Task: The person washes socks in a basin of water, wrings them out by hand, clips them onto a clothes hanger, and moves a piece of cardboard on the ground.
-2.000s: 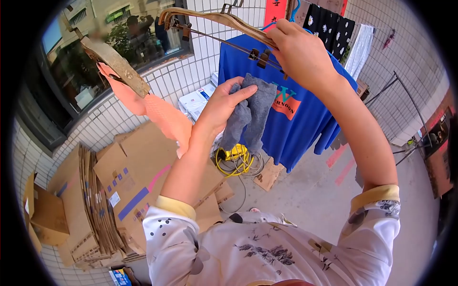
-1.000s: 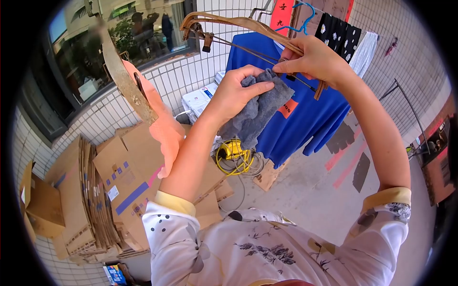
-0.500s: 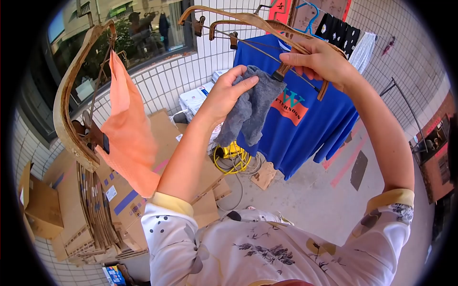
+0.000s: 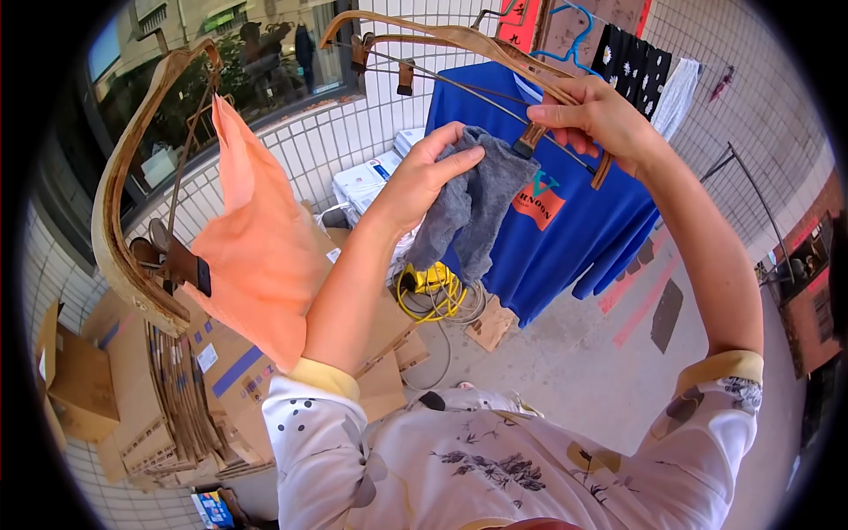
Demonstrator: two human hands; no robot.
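Observation:
Grey cloth (image 4: 473, 203) hangs from my left hand (image 4: 435, 168), its upper edge pinched between thumb and fingers. The cloth's upper right corner meets a dark clip (image 4: 530, 140) on a wooden hanger (image 4: 433, 31). My right hand (image 4: 592, 115) is closed round the right end of that hanger, beside the clip. A second wooden hanger shows just behind the first. Beyond them hangs a blue shirt (image 4: 565, 256) with an orange print. On the left, an orange cloth (image 4: 256, 247) is clipped to another wooden hanger (image 4: 110, 199) and touches my left forearm.
Flattened cardboard (image 4: 177, 389) and an open box (image 4: 84, 384) lie at lower left. A yellow cable (image 4: 433, 287) is on the floor below the cloth. White packages (image 4: 364, 185) stand by the tiled wall. Black floral fabric (image 4: 632, 66) and a blue hanger (image 4: 579, 35) are at the upper right.
The grey cloth's corner has come up to the hanger's clip. My right hand has shifted right and down along the hanger. The orange cloth and its hanger have swung round and spread open.

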